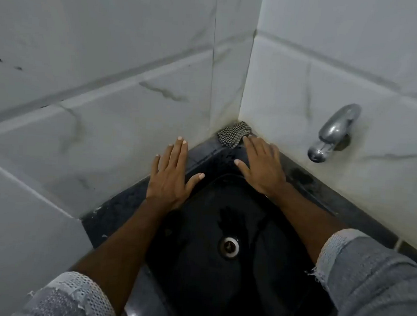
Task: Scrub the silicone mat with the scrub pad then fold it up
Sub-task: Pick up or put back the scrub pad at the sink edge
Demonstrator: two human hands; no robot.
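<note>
A checked grey scrub pad [233, 133] lies in the far corner of the black ledge, where the two tiled walls meet. My right hand [262, 167] is stretched flat toward it, its fingertips touching or nearly touching the pad's right edge. My left hand [170, 177] hovers flat with spread fingers over the sink's left rim, holding nothing. A dark sheet that may be the silicone mat [242, 224] lies in the black sink basin; it is hard to tell from the basin itself.
The black sink [160, 265] has a metal drain [229, 246] in its middle. A chrome tap [333, 133] sticks out of the right wall above the ledge. White marble-look tiles close in on the left and the back.
</note>
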